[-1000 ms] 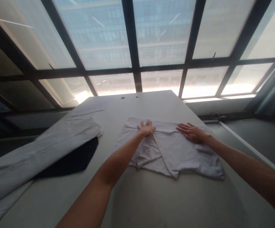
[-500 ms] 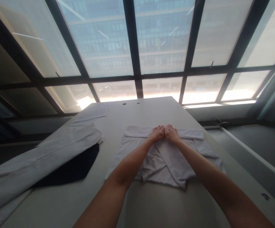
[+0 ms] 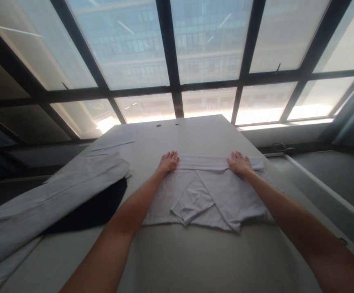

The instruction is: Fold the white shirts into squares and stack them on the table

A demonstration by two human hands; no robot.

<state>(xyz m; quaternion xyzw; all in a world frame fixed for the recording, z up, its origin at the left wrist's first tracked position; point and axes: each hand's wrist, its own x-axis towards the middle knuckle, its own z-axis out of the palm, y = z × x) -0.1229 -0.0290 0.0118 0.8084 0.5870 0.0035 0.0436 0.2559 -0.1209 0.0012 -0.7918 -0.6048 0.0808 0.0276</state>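
A folded white shirt [image 3: 222, 191] lies on the white table, with a strip folded over along its far edge and a sleeve-like piece laid across its middle. At the far left corner of this strip my left hand [image 3: 168, 162] rests palm down, its fingers stretched forward. Toward the strip's right end, my right hand [image 3: 239, 163] lies flat on the cloth with its fingers apart. Neither hand is gripping the fabric; both press on it from above. Part of the shirt's right side is hidden under my right forearm.
On the left of the table [image 3: 201, 134] lies a pile of light cloth [image 3: 73, 183] with a dark navy piece [image 3: 94, 211] under it. White sheets [image 3: 115, 140] are at the far left. Large windows stand behind the table; a white rail [image 3: 326, 191] runs at the right.
My hands have moved apart from the middle of the folded strip, left hand to its left corner, right hand toward its right end. The strip and the cloth below look flatter.
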